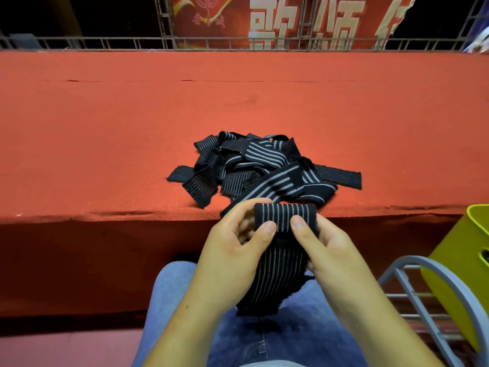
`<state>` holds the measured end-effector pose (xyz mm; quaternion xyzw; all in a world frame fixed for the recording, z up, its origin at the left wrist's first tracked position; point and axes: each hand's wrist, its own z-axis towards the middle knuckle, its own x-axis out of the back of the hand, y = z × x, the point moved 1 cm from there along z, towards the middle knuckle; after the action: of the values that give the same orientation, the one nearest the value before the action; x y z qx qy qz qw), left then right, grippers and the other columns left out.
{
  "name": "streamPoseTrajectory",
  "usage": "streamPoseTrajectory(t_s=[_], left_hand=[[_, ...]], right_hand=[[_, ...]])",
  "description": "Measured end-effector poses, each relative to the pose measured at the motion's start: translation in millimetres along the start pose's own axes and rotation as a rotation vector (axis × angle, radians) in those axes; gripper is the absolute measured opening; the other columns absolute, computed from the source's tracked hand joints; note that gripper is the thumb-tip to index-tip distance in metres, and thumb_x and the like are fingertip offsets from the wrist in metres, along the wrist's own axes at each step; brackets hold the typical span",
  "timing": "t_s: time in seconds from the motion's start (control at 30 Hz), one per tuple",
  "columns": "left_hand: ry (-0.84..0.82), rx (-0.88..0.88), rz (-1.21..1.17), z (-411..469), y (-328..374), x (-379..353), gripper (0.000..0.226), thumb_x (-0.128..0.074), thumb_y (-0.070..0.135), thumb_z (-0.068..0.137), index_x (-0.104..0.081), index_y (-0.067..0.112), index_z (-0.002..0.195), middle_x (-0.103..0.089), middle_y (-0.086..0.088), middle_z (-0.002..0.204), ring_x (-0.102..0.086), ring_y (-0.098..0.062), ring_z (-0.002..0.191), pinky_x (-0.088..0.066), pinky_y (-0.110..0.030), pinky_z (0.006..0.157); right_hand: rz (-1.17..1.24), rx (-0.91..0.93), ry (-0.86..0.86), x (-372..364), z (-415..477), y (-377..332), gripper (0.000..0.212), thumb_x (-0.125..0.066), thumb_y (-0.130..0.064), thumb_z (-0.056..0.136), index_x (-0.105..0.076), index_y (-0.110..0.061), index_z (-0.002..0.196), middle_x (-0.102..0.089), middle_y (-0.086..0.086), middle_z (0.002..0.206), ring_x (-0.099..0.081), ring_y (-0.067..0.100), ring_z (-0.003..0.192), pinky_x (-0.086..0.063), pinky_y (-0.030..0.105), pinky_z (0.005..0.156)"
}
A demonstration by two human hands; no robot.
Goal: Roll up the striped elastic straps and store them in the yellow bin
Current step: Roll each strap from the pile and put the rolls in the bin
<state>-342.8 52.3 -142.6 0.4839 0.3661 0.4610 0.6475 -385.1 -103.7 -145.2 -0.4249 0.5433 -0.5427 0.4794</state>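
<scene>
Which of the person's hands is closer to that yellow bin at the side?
The right. The right hand grips the strap, with the yellow bin off to its right; the left hand grips the strap's other side, farther away.

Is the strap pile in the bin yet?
No, the pile lies on the red ledge; the bin stands apart at right.
</scene>
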Motion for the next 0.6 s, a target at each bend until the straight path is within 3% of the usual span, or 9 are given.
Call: streamPoseTrajectory(t_s=[0.27, 0.47, 0.6], left_hand=[[0.022, -0.023, 0.006, 1.1, 2.9, -0.3, 0.036, -0.065, 0.0, 0.097, -0.067, 0.025, 0.123, -0.076, 0.004, 0.114, -0.07, -0.011, 0.111, -0.053, -0.03, 0.099], [0.036, -0.099, 0.042, 1.1, 7.5, 0.9, 0.04, -0.064, -0.008, 0.095, -0.068, 0.025, 0.116, -0.074, 0.006, 0.113, -0.069, -0.011, 0.109, -0.052, -0.029, 0.099], [0.04, -0.148, 0.064, 0.4, 10.4, 0.1, 0.044, -0.06, -0.015, 0.093, -0.068, 0.024, 0.113, -0.074, 0.006, 0.114, -0.068, -0.013, 0.112, -0.051, -0.028, 0.099]], right_hand=[[-0.006, -0.037, -0.01, -0.6, 1.4, 0.1, 0.041, -0.06, -0.045, 0.091, -0.075, -0.021, 0.12, -0.081, 0.001, 0.112, -0.076, 0.019, 0.108, -0.053, 0.03, 0.083], [0.013, -0.057, -0.021, -3.1, 0.7, -1.0, 0.046, -0.062, -0.051, 0.086, -0.075, -0.023, 0.119, -0.081, -0.001, 0.115, -0.075, 0.02, 0.113, -0.056, 0.043, 0.096], [0.024, -0.054, -0.035, -3.6, 0.0, -2.1, 0.046, -0.065, -0.052, 0.083, -0.076, -0.023, 0.116, -0.081, -0.001, 0.112, -0.076, 0.019, 0.111, -0.056, 0.039, 0.093]])
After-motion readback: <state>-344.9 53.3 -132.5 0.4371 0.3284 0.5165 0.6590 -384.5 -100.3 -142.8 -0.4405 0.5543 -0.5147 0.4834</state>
